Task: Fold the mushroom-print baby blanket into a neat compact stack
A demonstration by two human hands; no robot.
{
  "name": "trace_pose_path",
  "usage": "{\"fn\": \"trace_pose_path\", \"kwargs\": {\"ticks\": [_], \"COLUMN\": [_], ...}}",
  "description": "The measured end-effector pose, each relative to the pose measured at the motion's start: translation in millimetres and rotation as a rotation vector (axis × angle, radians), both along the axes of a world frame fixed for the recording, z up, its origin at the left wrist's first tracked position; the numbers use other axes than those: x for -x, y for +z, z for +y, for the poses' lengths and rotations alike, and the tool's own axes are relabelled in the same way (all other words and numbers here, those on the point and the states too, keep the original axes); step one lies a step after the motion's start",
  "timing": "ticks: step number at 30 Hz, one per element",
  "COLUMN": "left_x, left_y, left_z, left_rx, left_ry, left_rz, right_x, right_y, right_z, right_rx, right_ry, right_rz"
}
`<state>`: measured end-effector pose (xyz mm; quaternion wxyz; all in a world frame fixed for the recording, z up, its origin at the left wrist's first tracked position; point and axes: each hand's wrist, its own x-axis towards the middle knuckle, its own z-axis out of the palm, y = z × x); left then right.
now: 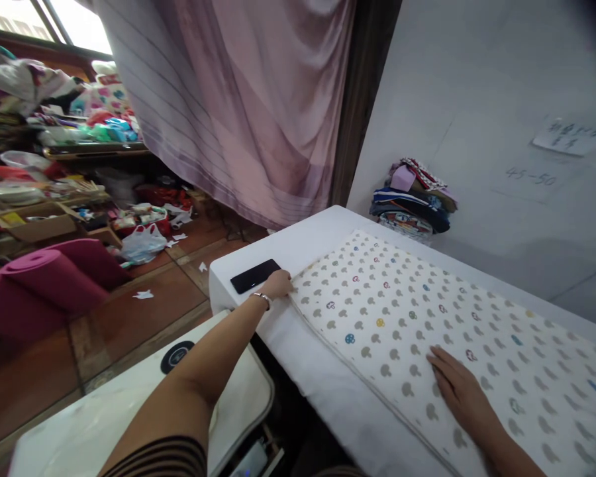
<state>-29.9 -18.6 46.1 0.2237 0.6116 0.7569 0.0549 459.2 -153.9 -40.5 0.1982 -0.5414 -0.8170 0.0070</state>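
Note:
A white cloth printed with grey and coloured mushrooms (377, 298) lies spread over a white-covered table (288, 245). My left hand (278, 283) reaches out to the cloth's far left corner, its fingers closed on the edge there. A bracelet circles that wrist. Just beyond this hand, a black phone (255, 275) lies flat on the table. My right hand (454, 384) rests palm down on the printed cloth, nearer to me, with its fingers stretched out and nothing in them.
Folded fabrics (412, 199) are stacked against the wall at the table's back. A pink curtain (278, 112) hangs behind. To my left stands a cream side table (129, 397) with a round black disc (177, 357). Pink rolls (54, 285) and cluttered goods fill the far left floor.

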Motion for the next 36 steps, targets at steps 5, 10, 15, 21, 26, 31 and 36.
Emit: {"fn": "trace_pose_path", "kwargs": {"ticks": [5,10,15,21,26,31,36], "left_x": [-17.0,-36.5,-48.5,-43.8,-40.7,-51.7,-64.9], "left_y": [1.1,-3.2,-7.8,-1.0,0.6,-5.0,-6.9], "left_z": [-7.1,-4.4,4.5,32.0,59.8,59.9,44.9], "left_rx": [-0.102,-0.212,-0.256,-0.180,-0.135,-0.185,-0.255], "left_ry": [-0.024,-0.113,-0.199,-0.017,0.035,-0.003,-0.116], "left_rz": [0.110,0.147,0.175,0.057,0.066,0.107,0.114], "right_x": [4.6,5.8,2.1,1.3,-0.5,-4.6,-5.4], "right_y": [3.0,3.2,-3.4,-5.6,-10.4,-17.8,-18.5], "right_z": [0.8,1.1,1.8,0.0,1.0,2.9,2.9], "right_rx": [-0.052,-0.072,-0.058,-0.040,-0.068,-0.099,-0.113], "right_ry": [0.010,0.008,0.004,-0.008,0.000,0.002,0.013], "right_rz": [0.035,0.016,-0.012,-0.032,-0.009,-0.014,-0.006]}}
